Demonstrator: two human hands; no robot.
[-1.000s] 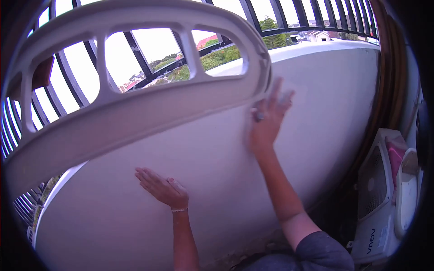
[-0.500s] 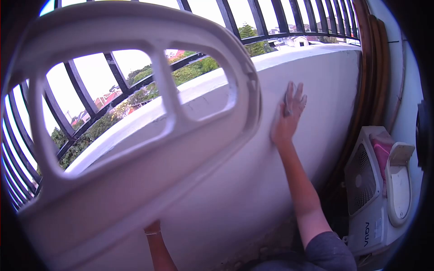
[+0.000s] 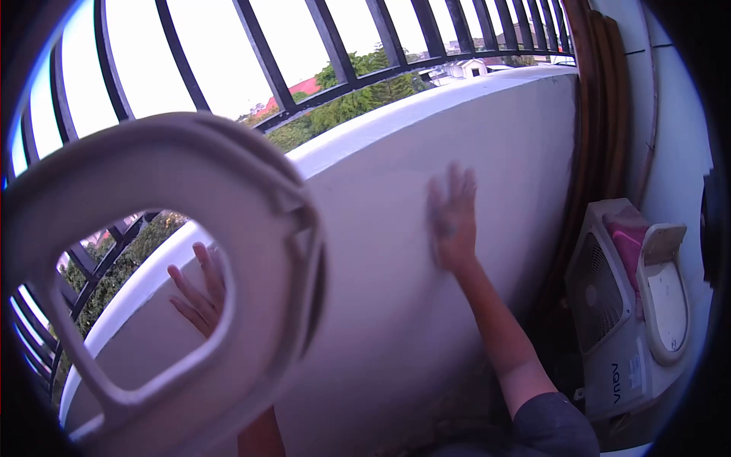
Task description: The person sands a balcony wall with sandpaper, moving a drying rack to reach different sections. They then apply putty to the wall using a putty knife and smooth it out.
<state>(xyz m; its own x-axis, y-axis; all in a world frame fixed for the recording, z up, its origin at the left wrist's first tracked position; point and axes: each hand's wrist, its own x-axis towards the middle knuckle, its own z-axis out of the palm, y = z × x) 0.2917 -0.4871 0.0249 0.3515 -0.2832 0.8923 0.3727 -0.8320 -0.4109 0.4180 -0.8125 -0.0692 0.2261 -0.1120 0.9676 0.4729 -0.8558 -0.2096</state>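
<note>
My right hand point(image 3: 452, 217) lies flat with fingers spread on the white balcony wall point(image 3: 365, 251), holding nothing. My left hand point(image 3: 199, 289) also rests open on the wall further left; I see it through an opening of a white plastic frame point(image 3: 251, 228) that hangs very close to the camera. That frame covers most of my left forearm. Neither hand grips the frame as far as I can see.
Black railing bars point(image 3: 335, 46) stand on top of the wall, with trees and roofs beyond. At the right an air-conditioner unit point(image 3: 609, 320) sits on the floor with a white toilet seat point(image 3: 666, 293) and a pink object point(image 3: 628, 244) on it. Brown boards point(image 3: 601, 99) lean in the corner.
The white frame has swung down and left across the view. My right hand slid slightly lower on the wall. My left hand, hidden half a second ago, shows again through the frame's opening.
</note>
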